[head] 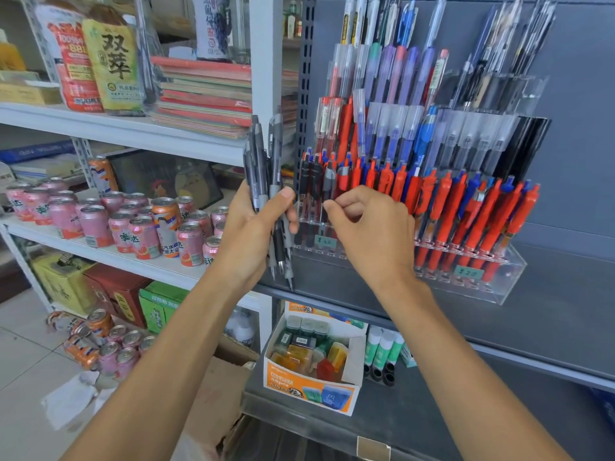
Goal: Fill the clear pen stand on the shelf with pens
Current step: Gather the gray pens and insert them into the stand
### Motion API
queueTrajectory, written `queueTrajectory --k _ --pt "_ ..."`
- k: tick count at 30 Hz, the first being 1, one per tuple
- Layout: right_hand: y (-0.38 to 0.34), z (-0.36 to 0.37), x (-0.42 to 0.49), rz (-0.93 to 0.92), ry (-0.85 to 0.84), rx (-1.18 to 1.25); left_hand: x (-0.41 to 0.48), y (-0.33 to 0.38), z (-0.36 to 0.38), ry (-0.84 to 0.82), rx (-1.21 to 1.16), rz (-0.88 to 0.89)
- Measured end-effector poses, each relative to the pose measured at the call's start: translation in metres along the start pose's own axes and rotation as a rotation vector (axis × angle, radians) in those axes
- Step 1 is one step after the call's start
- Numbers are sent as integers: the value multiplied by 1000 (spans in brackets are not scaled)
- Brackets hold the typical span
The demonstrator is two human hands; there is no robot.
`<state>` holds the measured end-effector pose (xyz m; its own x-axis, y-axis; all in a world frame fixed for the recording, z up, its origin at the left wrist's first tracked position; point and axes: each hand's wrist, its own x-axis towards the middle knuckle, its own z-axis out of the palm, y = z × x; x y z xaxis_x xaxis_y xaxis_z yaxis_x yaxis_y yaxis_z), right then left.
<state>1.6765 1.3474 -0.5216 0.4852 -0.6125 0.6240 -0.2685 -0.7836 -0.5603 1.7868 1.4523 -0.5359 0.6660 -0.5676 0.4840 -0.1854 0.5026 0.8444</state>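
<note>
A tiered clear pen stand (506,281) sits on a grey shelf, packed with red, blue and clear pens. Its front row's left end holds a few dark grey pens (314,184). My left hand (256,227) grips a bundle of several dark grey pens (266,161) upright, just left of the stand. In front of that left end is my right hand (362,227). Its thumb and fingertips pinch together at one of the dark pens standing in the front row.
White shelves on the left carry pink and orange drink cans (139,224), stacked notebooks (206,94) and snack bags. Below the stand, an orange-and-white box of small items (312,387) and glue sticks (382,351) sit on a lower grey shelf.
</note>
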Motion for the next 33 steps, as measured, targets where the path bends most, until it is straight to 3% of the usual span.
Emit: queueTrajectory --k 4,9,13,23,33 --pt "1 -2 -12 -32 33 214 -1 5 2 1 -22 -39" --pt "-1 -3 -26 -7 -301 382 -4 10 7 17 -60 -99" --pt "0 6 -34 6 -413 471 -8 9 13 67 -44 -124" --pt "4 2 -40 108 -505 647 -20 17 9 12 -32 -191" --pt "10 -8 -33 72 -513 539 -19 15 16 57 -26 -200"
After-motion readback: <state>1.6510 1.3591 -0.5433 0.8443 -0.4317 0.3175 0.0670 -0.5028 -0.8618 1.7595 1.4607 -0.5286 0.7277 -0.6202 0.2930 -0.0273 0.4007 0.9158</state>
